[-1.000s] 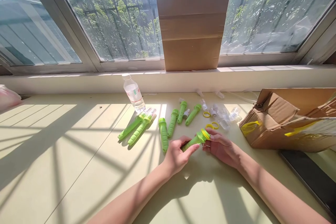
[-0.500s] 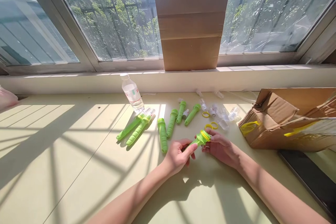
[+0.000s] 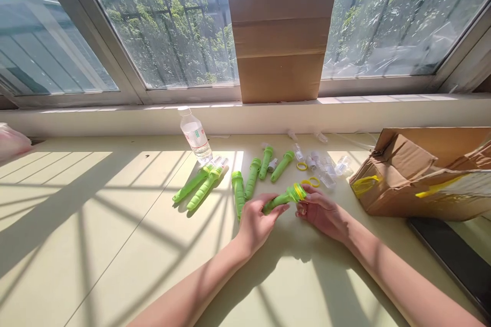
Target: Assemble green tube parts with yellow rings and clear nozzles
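Note:
My left hand (image 3: 261, 219) is closed around a green ribbed plastic handle (image 3: 279, 201), tilted with its wide collar up and to the right. A yellow ring (image 3: 298, 192) sits around that collar. The fingertips of my right hand (image 3: 320, 211) pinch the ring at the collar's right side; some of those fingers are hidden behind it. More yellow rings (image 3: 314, 181) lie just beyond. Several similar green handles (image 3: 252, 179) rest past my left hand. Two handles with clear tops (image 3: 204, 188) lie farther left.
A water bottle (image 3: 195, 135) stands by the sill. Clear plastic pieces (image 3: 327, 169) are scattered behind my right hand. At the right sit an open cardboard box (image 3: 402, 191) and a dark flat device (image 3: 452, 260). A pinkish bag (image 3: 13, 142) is at the far left.
The green handle has tipped to a flatter angle, and my left hand has rolled over it, a little farther back along its length. My right fingers remain at the collar.

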`<state>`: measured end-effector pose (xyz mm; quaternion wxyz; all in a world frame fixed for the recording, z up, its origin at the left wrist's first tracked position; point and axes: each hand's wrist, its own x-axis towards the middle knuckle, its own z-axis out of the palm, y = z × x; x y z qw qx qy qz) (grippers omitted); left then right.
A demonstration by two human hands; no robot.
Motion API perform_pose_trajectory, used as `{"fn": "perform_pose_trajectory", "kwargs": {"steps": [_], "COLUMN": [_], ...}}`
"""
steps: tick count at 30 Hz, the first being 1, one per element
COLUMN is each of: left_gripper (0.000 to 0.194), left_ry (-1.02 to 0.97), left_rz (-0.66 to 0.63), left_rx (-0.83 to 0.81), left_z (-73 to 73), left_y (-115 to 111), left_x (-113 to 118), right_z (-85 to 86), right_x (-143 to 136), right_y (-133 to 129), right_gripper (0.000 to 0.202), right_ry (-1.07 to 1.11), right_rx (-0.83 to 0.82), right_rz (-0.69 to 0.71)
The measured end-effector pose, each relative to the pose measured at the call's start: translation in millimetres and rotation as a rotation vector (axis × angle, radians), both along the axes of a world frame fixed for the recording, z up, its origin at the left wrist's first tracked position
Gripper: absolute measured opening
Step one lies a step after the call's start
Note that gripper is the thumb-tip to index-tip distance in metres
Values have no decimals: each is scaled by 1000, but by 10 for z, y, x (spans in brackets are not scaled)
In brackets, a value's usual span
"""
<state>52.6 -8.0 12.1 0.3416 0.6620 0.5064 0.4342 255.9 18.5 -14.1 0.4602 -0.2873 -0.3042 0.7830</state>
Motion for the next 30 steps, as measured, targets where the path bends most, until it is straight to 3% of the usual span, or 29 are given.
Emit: {"fn": "perform_pose_trajectory", "kwargs": {"steps": [7, 20, 30], "left_gripper": [35, 46, 50], "left_ry": [90, -17, -147], "left_rz": [-66, -198, -294], "left_rx": [25, -72, -390], "left_z": [-16, 49, 88], "left_y": [-34, -38, -2], "left_x": [-36, -31, -37], "right_z": [-12, -50, 7], "right_x": [30, 64, 51], "right_y": [-12, -24, -33], "right_gripper": [22, 12, 27], "right_ry": [-4, -31, -23], "right_rx": [19, 89, 95], "right_rz": [24, 79, 124]}}
